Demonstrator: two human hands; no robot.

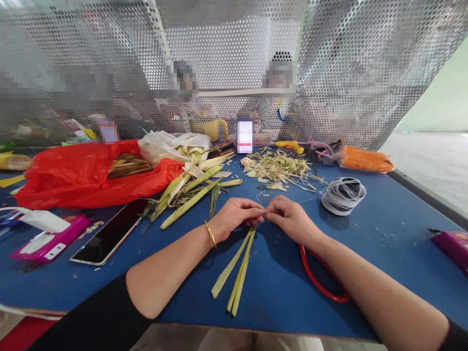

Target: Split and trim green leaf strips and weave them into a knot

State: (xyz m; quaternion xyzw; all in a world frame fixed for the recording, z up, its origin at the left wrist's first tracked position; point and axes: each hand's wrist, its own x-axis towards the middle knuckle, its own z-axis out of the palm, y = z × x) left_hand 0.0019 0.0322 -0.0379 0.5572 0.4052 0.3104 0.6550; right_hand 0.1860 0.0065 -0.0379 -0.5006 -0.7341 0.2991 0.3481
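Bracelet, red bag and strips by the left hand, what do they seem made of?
Bracelet: probably metal, polished, from golden gleam. Red bag: likely thin plastic, glossy, from its crinkled sheen. Strips: apparently leaf or stalk, matt, from pale green colouring.

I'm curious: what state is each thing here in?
Green strips, lower ends fanned apart.
Left hand, fingertips closed at the green strips' top ends.
Right hand, fingertips closed; anything pinched is too small to tell.
Thread bundle, loosely wound.
Shavings, loosely heaped.
Long husks, lying piled.
Red bag, open, crumpled.
White bag, crumpled.
Large phone, flat, screen dark.
Small phone, upright, screen lit.
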